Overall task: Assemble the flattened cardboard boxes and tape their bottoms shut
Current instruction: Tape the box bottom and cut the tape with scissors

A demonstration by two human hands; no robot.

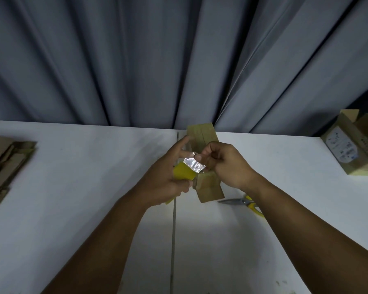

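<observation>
A small brown cardboard box [202,134] stands on the white table [83,187] at the middle, its flaps spread toward the curtain and toward me. Over it, my left hand [166,179] grips a yellow tape roll [183,171]. My right hand [223,164] pinches the free end of the clear tape [193,163], which stretches shiny between the roll and my fingers. Both hands hide the middle of the box.
A stack of flattened cardboard boxes [4,164] lies at the table's left edge. Yellow-handled scissors [244,203] lie just right of the box, under my right forearm. An assembled box with a white label [348,145] sits at the far right. Grey curtains hang behind the table.
</observation>
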